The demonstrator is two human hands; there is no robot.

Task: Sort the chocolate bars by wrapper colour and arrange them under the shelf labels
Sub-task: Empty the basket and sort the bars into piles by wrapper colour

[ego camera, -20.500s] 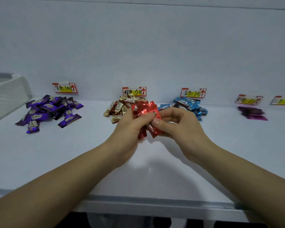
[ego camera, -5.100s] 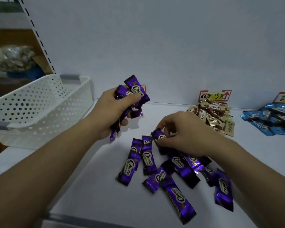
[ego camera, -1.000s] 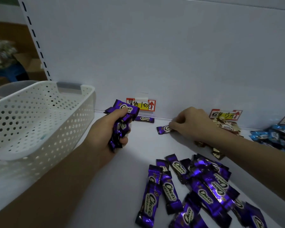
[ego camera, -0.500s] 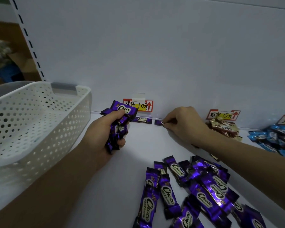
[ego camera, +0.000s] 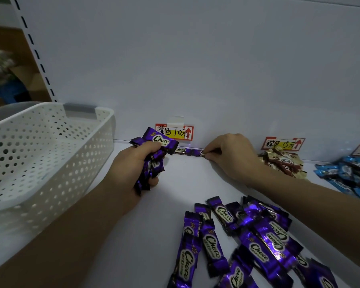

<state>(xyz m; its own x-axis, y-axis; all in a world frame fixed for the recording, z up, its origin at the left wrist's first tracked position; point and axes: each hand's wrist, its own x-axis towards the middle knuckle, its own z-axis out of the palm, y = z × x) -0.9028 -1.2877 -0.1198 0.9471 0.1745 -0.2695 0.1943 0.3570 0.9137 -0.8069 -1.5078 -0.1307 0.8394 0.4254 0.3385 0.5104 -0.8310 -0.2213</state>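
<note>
Row of two purple bars [ego camera: 180, 150] lay end to end against the back wall, under the purple label [ego camera: 174, 132]. The fingers of the right hand [ego camera: 231, 156] pinched the second bar [ego camera: 197, 152]. Bunch of purple bars [ego camera: 160, 140] – the left hand [ego camera: 131, 171] had its fingers clamped round it. Loose heap [ego camera: 247, 242] lay nearer on the shelf [ego camera: 175, 194]. White basket [ego camera: 40, 154] stood at left; gold bars [ego camera: 281, 161] and blue bars [ego camera: 349, 173] lay at right.

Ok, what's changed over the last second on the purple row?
The right hand pushed its purple bar back to the rear wall, end to end with the first bar under the purple label; its fingers still pinch it. The left hand still grips its bundle, and the loose pile lies as before.
</note>
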